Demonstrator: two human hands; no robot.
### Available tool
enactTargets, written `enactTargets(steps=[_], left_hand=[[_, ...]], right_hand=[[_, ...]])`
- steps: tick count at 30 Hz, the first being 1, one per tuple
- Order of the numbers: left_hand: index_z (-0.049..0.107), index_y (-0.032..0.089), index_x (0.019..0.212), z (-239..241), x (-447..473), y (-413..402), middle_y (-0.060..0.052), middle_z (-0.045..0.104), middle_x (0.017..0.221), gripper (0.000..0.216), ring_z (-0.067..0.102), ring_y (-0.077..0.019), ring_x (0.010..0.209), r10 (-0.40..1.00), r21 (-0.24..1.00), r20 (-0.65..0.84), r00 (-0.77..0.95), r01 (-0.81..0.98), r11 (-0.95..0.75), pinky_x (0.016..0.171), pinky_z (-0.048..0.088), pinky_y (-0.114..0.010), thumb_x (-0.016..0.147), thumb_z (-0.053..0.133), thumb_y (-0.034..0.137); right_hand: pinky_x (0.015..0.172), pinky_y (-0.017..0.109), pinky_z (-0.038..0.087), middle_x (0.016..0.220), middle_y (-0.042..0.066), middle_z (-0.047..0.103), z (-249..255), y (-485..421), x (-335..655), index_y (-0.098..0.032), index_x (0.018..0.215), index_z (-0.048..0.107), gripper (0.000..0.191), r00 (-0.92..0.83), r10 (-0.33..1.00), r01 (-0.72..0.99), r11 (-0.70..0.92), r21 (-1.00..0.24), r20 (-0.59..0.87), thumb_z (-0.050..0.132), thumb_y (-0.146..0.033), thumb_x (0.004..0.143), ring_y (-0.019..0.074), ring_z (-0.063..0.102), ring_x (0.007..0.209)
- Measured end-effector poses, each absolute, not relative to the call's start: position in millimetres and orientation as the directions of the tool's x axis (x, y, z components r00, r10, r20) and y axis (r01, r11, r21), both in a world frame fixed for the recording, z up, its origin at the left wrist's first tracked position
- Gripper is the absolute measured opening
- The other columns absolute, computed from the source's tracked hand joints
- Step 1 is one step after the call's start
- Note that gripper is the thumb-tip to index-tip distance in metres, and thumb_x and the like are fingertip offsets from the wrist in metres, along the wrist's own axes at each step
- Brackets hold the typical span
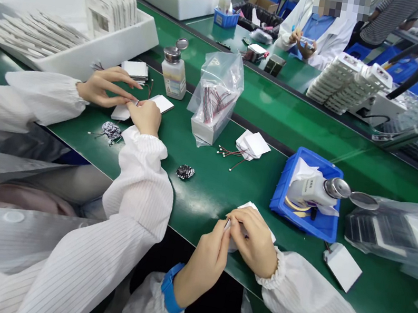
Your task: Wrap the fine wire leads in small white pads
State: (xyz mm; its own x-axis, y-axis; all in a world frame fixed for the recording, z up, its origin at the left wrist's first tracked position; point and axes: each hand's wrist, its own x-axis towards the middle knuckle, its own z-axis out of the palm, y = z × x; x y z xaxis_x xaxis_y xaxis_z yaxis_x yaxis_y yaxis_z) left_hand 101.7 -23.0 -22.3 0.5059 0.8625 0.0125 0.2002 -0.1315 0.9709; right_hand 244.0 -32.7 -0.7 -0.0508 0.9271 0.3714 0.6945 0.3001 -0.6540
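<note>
At the front edge of the green bench, my left hand (pixel 201 262), with a blue band at its wrist, has thumb and fingers pinched together. My right hand (pixel 255 239) meets it fingertip to fingertip. Between them is a small white flat battery (pixel 228 224) with a dark edge, mostly covered by the fingers. More white flat pieces (pixel 249 205) show behind and beneath my right hand. Farther back lies a small pile of white flat batteries (pixel 253 145) with thin red and black wires. A single white battery (pixel 343 267) lies to the right.
A blue tray (pixel 276 202) holds a dispenser bottle (pixel 309 191); a plastic bag of dark pieces (pixel 401 229) lies beside it. Crumpled black-and-silver scrap (pixel 185 172) and a bag of wired parts (pixel 217 99) are left. A co-worker's hands (pixel 145 116) work on white pieces there.
</note>
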Motion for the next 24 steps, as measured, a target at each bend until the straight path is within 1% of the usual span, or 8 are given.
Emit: enactTargets(steps=[3, 5, 8, 10, 12, 16, 20, 24], left_hand=[[0.055, 0.019, 0.106, -19.4, 100.7, -23.0, -0.003, 0.066, 0.079, 0.026, 0.064, -0.0148, 0.065, 0.879, 0.973, 0.013, 0.476, 0.198, -0.121, 0.057, 0.045, -0.023, 0.104, 0.031, 0.027], [0.055, 0.018, 0.112, -17.5, 100.3, -22.5, -0.004, 0.068, 0.083, 0.027, 0.066, -0.0151, 0.068, 0.889, 0.975, 0.035, 0.456, 0.181, -0.131, 0.059, 0.048, -0.023, 0.105, 0.031, 0.027], [0.053, 0.019, 0.121, -16.2, 101.1, -22.8, -0.008, 0.071, 0.099, 0.028, 0.070, -0.0168, 0.084, 0.885, 0.973, 0.124, 0.449, 0.122, -0.198, 0.069, 0.054, -0.024, 0.105, 0.031, 0.025], [0.051, 0.019, 0.126, -16.5, 102.5, -24.4, -0.010, 0.070, 0.111, 0.029, 0.070, -0.0179, 0.097, 0.872, 0.956, 0.211, 0.442, 0.093, -0.279, 0.078, 0.056, -0.026, 0.104, 0.032, 0.021], [0.049, 0.018, 0.129, -17.3, 104.0, -26.8, -0.011, 0.068, 0.118, 0.031, 0.069, -0.0182, 0.105, 0.852, 0.923, 0.305, 0.427, 0.088, -0.374, 0.085, 0.056, -0.028, 0.104, 0.032, 0.017], [0.048, 0.016, 0.130, -17.5, 106.5, -30.9, -0.012, 0.069, 0.117, 0.031, 0.068, -0.0187, 0.108, 0.811, 0.859, 0.428, 0.399, 0.101, -0.503, 0.089, 0.057, -0.029, 0.102, 0.033, 0.013], [0.049, 0.016, 0.129, -15.9, 107.6, -31.2, -0.012, 0.070, 0.114, 0.031, 0.069, -0.0191, 0.107, 0.799, 0.839, 0.457, 0.391, 0.110, -0.533, 0.088, 0.058, -0.029, 0.102, 0.034, 0.012], [0.049, 0.016, 0.130, -14.1, 107.2, -28.4, -0.012, 0.070, 0.114, 0.032, 0.069, -0.0188, 0.107, 0.789, 0.830, 0.474, 0.391, 0.102, -0.549, 0.089, 0.059, -0.029, 0.101, 0.035, 0.011]], right_hand=[[0.080, 0.036, 0.053, 0.096, 0.006, 0.069, 6.2, -32.5, 244.1, -0.021, 0.104, 0.061, 0.016, 0.048, 0.922, 0.613, 0.276, -0.740, 0.384, 0.050, -0.014, 0.096, 0.0192, 0.064, 0.091], [0.084, 0.039, 0.053, 0.101, 0.007, 0.068, 11.3, -32.9, 243.9, -0.022, 0.108, 0.061, 0.018, 0.079, 0.897, 0.610, 0.302, -0.733, 0.435, 0.055, -0.014, 0.094, 0.0208, 0.063, 0.097], [0.084, 0.041, 0.051, 0.098, 0.006, 0.068, 17.3, -35.8, 241.0, -0.024, 0.103, 0.062, 0.019, 0.082, 0.860, 0.617, 0.353, -0.704, 0.504, 0.064, -0.011, 0.089, 0.0212, 0.062, 0.095], [0.080, 0.039, 0.052, 0.094, 0.005, 0.067, 20.8, -38.9, 237.6, -0.024, 0.096, 0.064, 0.018, 0.089, 0.850, 0.592, 0.374, -0.714, 0.519, 0.065, -0.008, 0.087, 0.0198, 0.062, 0.090], [0.076, 0.038, 0.052, 0.092, 0.004, 0.067, 24.1, -42.1, 234.2, -0.024, 0.093, 0.064, 0.019, 0.110, 0.841, 0.558, 0.389, -0.733, 0.530, 0.065, -0.006, 0.086, 0.0190, 0.062, 0.087], [0.071, 0.038, 0.053, 0.087, 0.004, 0.067, 29.2, -46.0, 230.1, -0.024, 0.089, 0.064, 0.019, 0.145, 0.820, 0.525, 0.410, -0.746, 0.553, 0.065, -0.006, 0.085, 0.0196, 0.062, 0.084], [0.068, 0.038, 0.053, 0.084, 0.003, 0.067, 30.9, -46.6, 229.7, -0.025, 0.088, 0.064, 0.017, 0.155, 0.818, 0.513, 0.413, -0.753, 0.555, 0.065, -0.008, 0.085, 0.0198, 0.063, 0.081], [0.069, 0.038, 0.053, 0.084, 0.003, 0.067, 30.0, -46.3, 230.2, -0.025, 0.089, 0.064, 0.019, 0.149, 0.820, 0.495, 0.422, -0.760, 0.553, 0.065, -0.006, 0.085, 0.0197, 0.063, 0.082]])
